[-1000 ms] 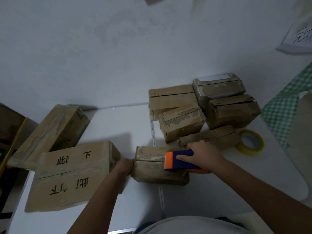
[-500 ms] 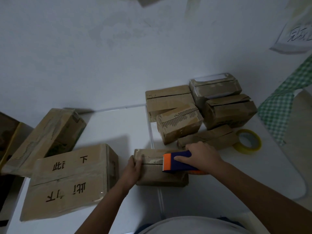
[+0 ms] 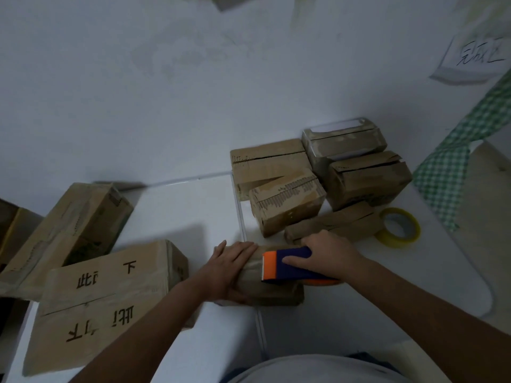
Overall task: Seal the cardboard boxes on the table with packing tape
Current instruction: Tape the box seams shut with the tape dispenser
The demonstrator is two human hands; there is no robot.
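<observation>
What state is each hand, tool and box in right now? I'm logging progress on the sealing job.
Left hand: fingers flat, pressing the small brown cardboard box at its left end.
Right hand: gripping the orange-and-blue tape dispenser, which rests on that box's top.
Yellow roll of packing tape: lying flat on the white table, untouched.
Large brown printed carton: flaps closed.
Grey-topped box at the back: closed.

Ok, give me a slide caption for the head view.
Left hand steadies small cardboard box while right hand runs tape dispenser across its top.
</observation>
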